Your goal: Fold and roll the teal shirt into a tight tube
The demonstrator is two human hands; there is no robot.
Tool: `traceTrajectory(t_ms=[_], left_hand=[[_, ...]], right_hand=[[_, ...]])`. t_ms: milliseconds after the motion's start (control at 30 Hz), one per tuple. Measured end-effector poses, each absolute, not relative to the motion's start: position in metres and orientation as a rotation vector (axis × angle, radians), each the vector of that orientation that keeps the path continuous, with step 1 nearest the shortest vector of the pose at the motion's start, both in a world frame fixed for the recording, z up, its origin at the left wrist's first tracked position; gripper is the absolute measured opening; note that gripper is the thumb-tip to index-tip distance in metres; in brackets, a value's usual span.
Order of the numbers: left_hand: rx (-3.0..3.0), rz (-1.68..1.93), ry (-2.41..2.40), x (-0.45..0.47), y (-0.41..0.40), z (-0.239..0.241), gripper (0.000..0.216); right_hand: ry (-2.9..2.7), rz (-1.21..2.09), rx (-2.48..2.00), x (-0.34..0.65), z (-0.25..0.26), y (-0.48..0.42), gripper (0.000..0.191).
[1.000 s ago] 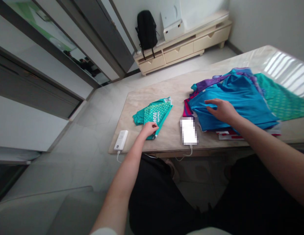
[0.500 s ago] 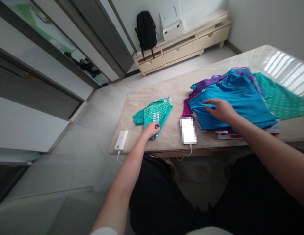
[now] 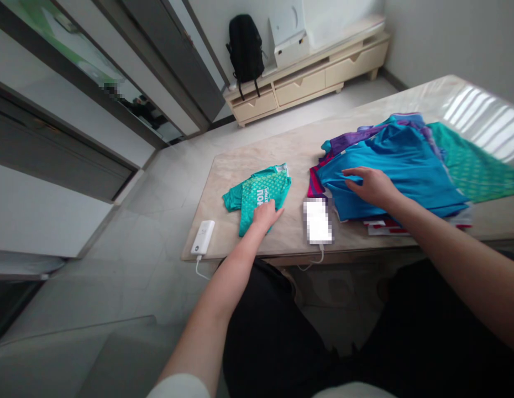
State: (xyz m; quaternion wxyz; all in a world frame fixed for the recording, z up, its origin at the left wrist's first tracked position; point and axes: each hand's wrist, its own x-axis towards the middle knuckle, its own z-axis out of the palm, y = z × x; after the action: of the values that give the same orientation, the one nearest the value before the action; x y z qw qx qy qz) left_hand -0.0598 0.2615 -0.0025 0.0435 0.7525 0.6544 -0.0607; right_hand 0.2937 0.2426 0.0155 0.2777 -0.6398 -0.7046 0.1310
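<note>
A marble-patterned table (image 3: 298, 160) spreads beneath the blue shirt (image 3: 423, 166), the landmark here; a cream TV cabinet (image 3: 302, 88) stands well beyond that shirt, against the wall; the blue shirt itself lies broad and flat on top of a loose pile; a patterned green garment (image 3: 481, 166) spreads just to its right; a purple garment (image 3: 352, 138) shows along its far-left edge; the teal jersey (image 3: 257, 185) with white lettering lies well apart to the left of the blue shirt, doubled into a compact shape with one part sticking out leftward; by the look of it, that jersey is partly or nearly folded, while the pile seems yet to be folded; the right hand (image 3: 373, 185) is over the blue shirt's left part, thumb and fingers spread with a gap between; the left hand (image 3: 265, 215) is at the teal jersey's near edge, and I cannot tell whether its fingers pinch cloth; a pixelated rectangular device (image 3: 318, 221) sits just off the blue shirt's near-left corner; a white power bank (image 3: 203, 236) lies farthest left of that shirt, cable attached.
</note>
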Motion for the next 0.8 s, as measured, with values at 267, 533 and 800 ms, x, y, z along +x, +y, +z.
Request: traceTrajectory(t_ms=[267, 533, 800], left_hand=[[2.36, -0.23, 1.974, -0.058, 0.264, -0.011, 0.038], [2.326, -0.193, 1.98, -0.061, 0.265, -0.006, 0.036], [2.202, -0.053, 2.018, -0.07, 0.27, -0.003, 0.034]], right_hand=[[-1.902, 0.363, -1.701, 0.293, 0.016, 0.242, 0.04], [-1.896, 0.362, -1.716, 0.296, 0.016, 0.242, 0.039], [-1.897, 0.372, -1.718, 0.297, 0.015, 0.243, 0.039]])
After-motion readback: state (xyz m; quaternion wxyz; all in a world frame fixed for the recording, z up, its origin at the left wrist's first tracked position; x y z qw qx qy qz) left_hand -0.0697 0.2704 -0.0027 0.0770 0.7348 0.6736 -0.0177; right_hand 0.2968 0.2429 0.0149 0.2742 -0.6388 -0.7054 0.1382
